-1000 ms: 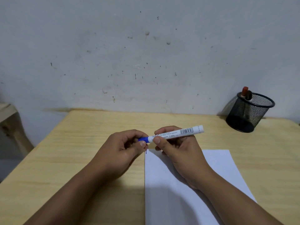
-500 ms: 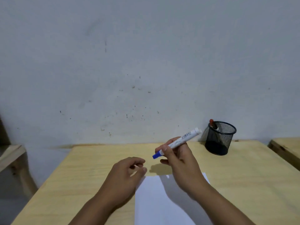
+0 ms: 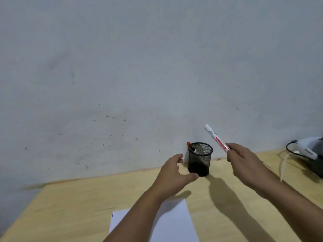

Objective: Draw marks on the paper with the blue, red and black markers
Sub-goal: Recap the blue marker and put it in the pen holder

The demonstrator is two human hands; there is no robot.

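My right hand (image 3: 244,161) grips a white-barrelled marker (image 3: 216,138) with red lettering by its lower end. It tilts up and to the left, above and right of the black mesh cup (image 3: 201,163). The marker's capped end is hidden in my fingers; earlier frames show it as blue. My left hand (image 3: 173,177) is open beside the cup's left side, thumb close to its base, holding nothing. A red-capped marker (image 3: 189,145) leans inside the cup. The white paper (image 3: 174,224) lies near the front edge, partly under my left forearm.
The wooden table (image 3: 78,206) stands against a grey wall. At the far right lie a dark device with a white part (image 3: 311,154) and a pale cord (image 3: 283,165).
The view swung up and to the right. My right hand carried the marker from over the paper to beside the cup. My left hand let go of the marker and reached to the cup.
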